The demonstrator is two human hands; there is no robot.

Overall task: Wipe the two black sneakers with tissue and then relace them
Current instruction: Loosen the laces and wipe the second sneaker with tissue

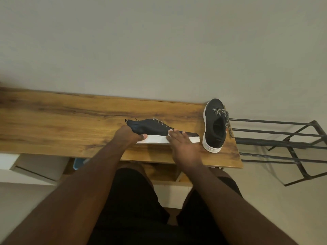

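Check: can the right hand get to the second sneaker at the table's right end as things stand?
Probably yes. The right hand, on the tipped sneaker with what looks like tissue, sits just left of the upright sneaker, and only bare table lies between.

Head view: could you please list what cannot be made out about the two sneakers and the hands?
- Tissue: none visible; the right hand covers the spot it touches on the near sneaker.
- Near sneaker's heel: hidden under the left hand.
- Near sneaker's lacing: too small and seen side-on.
- Far sneaker: its far side faces away.
- Blue item under the table: mostly hidden by the tabletop.
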